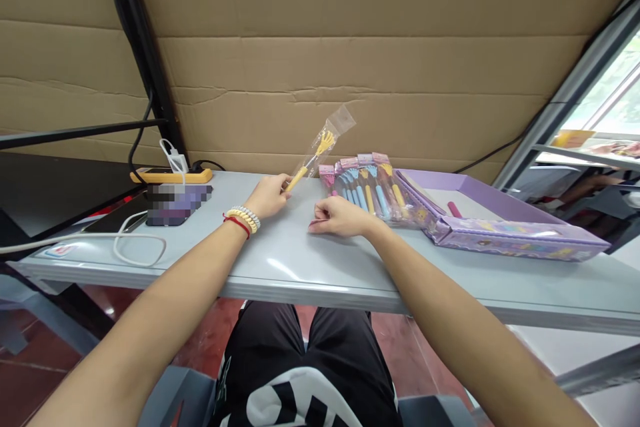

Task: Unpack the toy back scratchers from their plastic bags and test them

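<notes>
My left hand [270, 195] is closed around the yellow handle of a hand-shaped back scratcher [326, 142]. Its clear plastic bag [342, 120] sticks up beyond the yellow fingers, pointing up and right. Close to the table top, my right hand [342, 216] has its fingers curled in a pinch. A small flat pinkish piece [318, 223] shows at those fingertips, too little of it visible to name. Just behind and right of this hand lies a row of bagged back scratchers [377, 190] in pink, blue and yellow, with pink tops on their bags.
An open purple box [520, 240] stands on the right, with a pink stick [454, 209] inside. At left are a phone [173, 205], a white cable [145, 263] and a yellow power strip [197, 177]. Cardboard [360, 60] walls the back of the grey table [295, 273].
</notes>
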The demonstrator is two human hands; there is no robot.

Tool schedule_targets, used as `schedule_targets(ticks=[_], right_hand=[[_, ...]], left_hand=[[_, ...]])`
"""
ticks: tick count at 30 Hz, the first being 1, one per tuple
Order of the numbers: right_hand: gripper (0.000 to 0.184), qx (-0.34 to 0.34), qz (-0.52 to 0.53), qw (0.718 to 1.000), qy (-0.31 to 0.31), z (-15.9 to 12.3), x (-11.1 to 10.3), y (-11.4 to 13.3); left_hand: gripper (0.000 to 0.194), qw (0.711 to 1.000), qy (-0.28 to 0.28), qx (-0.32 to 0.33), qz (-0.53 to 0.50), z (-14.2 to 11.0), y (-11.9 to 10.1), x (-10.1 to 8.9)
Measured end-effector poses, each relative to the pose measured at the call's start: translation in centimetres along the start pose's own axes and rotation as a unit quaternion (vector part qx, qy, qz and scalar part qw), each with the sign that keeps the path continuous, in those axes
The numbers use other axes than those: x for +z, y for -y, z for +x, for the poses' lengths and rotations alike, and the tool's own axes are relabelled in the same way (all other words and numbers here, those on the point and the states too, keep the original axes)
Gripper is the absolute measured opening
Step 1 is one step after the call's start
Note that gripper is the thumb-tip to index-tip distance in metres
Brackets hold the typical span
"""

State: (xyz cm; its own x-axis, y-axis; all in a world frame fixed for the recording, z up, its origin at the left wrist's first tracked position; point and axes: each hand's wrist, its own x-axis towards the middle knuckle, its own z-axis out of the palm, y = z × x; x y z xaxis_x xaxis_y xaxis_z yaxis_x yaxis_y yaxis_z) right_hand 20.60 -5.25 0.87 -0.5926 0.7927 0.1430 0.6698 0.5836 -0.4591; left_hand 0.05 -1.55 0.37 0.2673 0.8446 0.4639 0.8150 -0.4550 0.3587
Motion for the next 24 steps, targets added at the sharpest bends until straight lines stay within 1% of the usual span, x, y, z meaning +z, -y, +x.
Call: schedule_targets(ticks=[3, 6, 7, 8, 9, 11, 12, 13, 15, 20, 21, 24], right_hand=[[0.021, 0.004, 0.114, 0.991, -0.072, -0.4, -0.4, 0.0], [0.020, 0.012, 0.236, 0.961, -0.143, -0.5, -1.1, -0.6], [0.019, 0.005, 0.252, 0.950, -0.184, -0.4, -1.4, -1.0], [0.017, -0.003, 0.248, 0.938, -0.243, -0.4, -1.8, -1.3], [0.016, -0.010, 0.227, 0.921, -0.315, -0.3, -2.1, -1.7], [0.013, -0.007, 0.169, 0.876, -0.451, -0.3, -2.7, -2.4], [0.012, 0.004, 0.145, 0.856, -0.497, -0.3, -3.0, -2.7], [0.011, 0.019, 0.126, 0.843, -0.523, -0.3, -3.2, -2.9], [0.010, 0.045, 0.092, 0.834, -0.542, -0.4, -3.4, -3.3], [0.013, 0.085, -0.011, 0.852, -0.517, -0.4, -3.1, -3.7], [0.013, 0.092, -0.026, 0.852, -0.515, -0.4, -3.1, -3.8], [0.014, 0.121, -0.057, 0.837, -0.531, -0.4, -3.1, -4.1]], left_hand=[[0.037, 0.999, 0.001, 0.041, 0.029, -0.1, 0.4, -0.1], [0.033, 0.994, 0.003, 0.077, 0.071, -0.2, 0.8, -0.3], [0.032, 0.993, 0.005, 0.083, 0.083, -0.2, 0.9, -0.3], [0.032, 0.992, 0.005, 0.085, 0.092, -0.2, 1.0, -0.4], [0.032, 0.992, 0.006, 0.086, 0.097, -0.2, 1.1, -0.4], [0.032, 0.991, 0.006, 0.086, 0.100, -0.2, 1.2, -0.5], [0.032, 0.991, 0.006, 0.086, 0.099, -0.2, 1.3, -0.5], [0.032, 0.991, 0.007, 0.087, 0.098, -0.2, 1.3, -0.5], [0.032, 0.991, 0.011, 0.091, 0.099, -0.2, 1.3, -0.5], [0.035, 0.987, 0.021, 0.121, 0.101, -0.4, 1.0, -0.5], [0.036, 0.987, 0.023, 0.125, 0.100, -0.4, 1.0, -0.5], [0.036, 0.986, 0.019, 0.133, 0.097, -0.4, 1.0, -0.4]])
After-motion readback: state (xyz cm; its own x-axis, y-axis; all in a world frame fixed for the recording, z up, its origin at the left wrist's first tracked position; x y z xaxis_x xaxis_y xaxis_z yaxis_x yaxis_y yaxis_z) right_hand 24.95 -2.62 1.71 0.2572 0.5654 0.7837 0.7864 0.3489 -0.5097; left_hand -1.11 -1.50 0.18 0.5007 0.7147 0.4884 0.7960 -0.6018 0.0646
